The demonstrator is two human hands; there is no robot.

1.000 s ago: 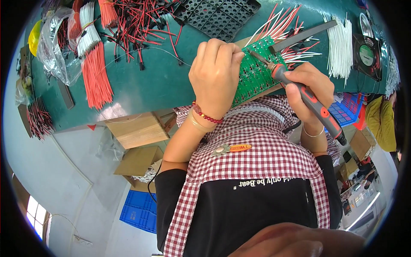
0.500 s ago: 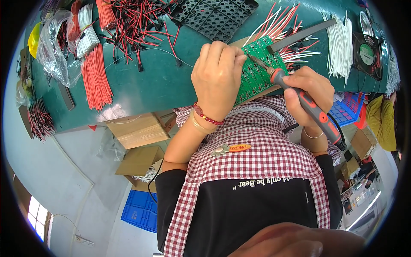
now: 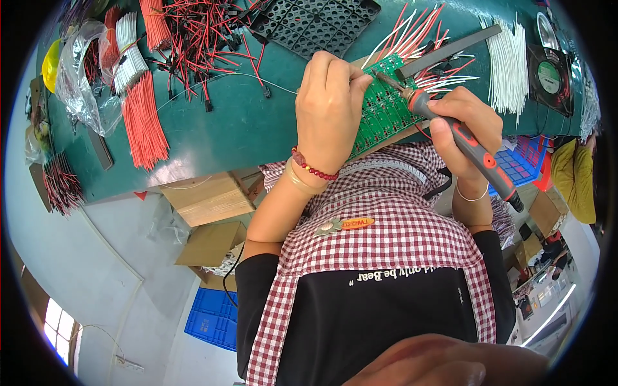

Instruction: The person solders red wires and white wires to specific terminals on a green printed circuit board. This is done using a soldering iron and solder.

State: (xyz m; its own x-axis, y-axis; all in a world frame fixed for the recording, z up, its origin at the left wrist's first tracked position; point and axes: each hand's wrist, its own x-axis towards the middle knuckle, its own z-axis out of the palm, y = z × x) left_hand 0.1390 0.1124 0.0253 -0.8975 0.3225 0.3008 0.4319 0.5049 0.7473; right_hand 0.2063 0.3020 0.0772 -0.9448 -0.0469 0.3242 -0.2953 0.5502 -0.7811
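A panel of green circuit boards [image 3: 385, 122] lies at the table's near edge, with red and white wires [image 3: 412, 40] fanning out beyond its far side. My right hand [image 3: 468, 122] grips a soldering iron [image 3: 479, 159] by its grey and red handle, its metal tip slanting over the panel's upper part. Beside the panel's left part, my left hand [image 3: 328, 112] is closed in a pinch on a thin silvery solder wire [image 3: 248, 74], which runs in from the left. The fingers hide the wire's end. Across the wires and the panel's far corner rests a dark flat bar [image 3: 450, 51].
Red wire bundles [image 3: 146, 119], white wires [image 3: 127, 55] and loose red-black leads [image 3: 203, 45] lie at left. A black perforated tray [image 3: 315, 26] sits at the back. To the right are more white wires [image 3: 507, 71] and a black fan-like unit [image 3: 551, 80].
The soldering iron has shifted slightly, its tip a little farther up the panel and its rear end raised. The left hand stays pinched near the same spot. The view has shifted a little.
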